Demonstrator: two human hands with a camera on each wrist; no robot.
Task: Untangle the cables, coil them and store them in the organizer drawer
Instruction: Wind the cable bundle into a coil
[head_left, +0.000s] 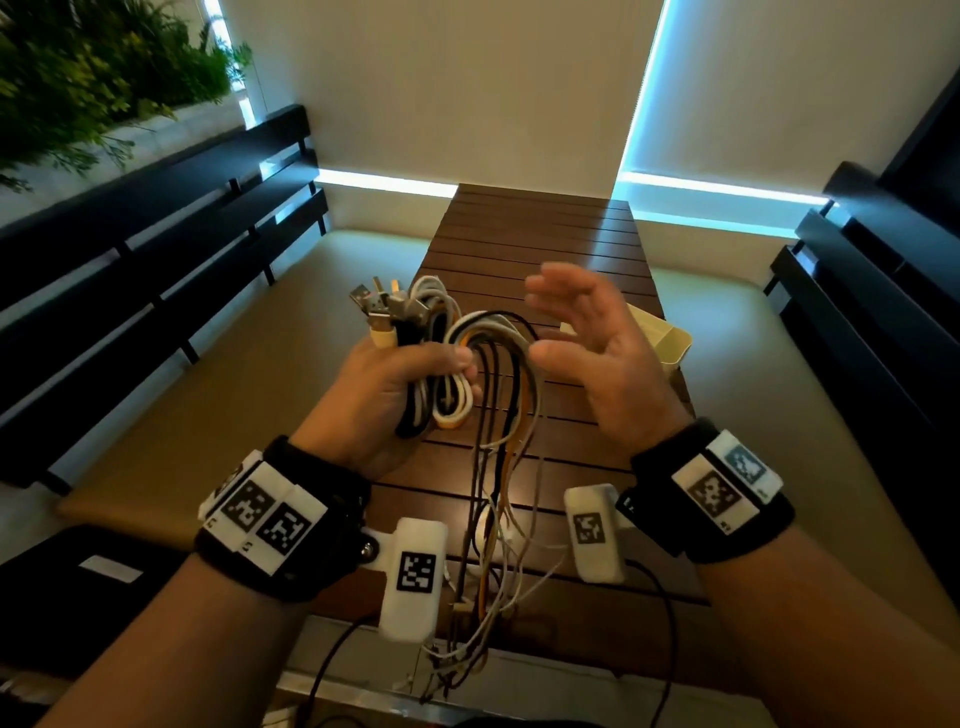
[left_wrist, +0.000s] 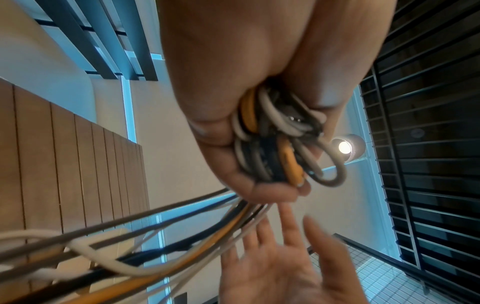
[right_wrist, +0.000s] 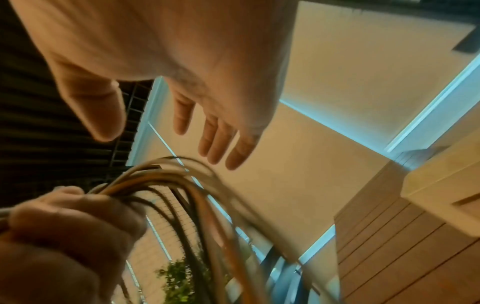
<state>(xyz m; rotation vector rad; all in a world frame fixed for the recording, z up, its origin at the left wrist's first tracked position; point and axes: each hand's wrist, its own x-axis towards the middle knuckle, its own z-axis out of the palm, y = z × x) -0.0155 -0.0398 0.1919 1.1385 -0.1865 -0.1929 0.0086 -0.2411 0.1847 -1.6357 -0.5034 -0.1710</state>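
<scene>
My left hand (head_left: 400, 384) grips a folded bundle of white, black, grey and orange cables (head_left: 441, 358) above the wooden table; plugs (head_left: 376, 304) stick out at its top. The loose ends (head_left: 498, 519) arch over and hang down toward the table's near edge. In the left wrist view the fingers (left_wrist: 259, 191) curl round the cable loops (left_wrist: 275, 139). My right hand (head_left: 582, 343) hovers just right of the bundle, palm facing it, fingers straight and spread, holding nothing. In the right wrist view its fingers (right_wrist: 221, 139) are above the arching cables (right_wrist: 187, 185).
A cream plastic organizer (head_left: 660, 338) stands on the slatted wooden table (head_left: 545, 234), partly hidden behind my right hand. Dark benches (head_left: 156, 249) line both sides. A black case (head_left: 78, 597) lies at lower left.
</scene>
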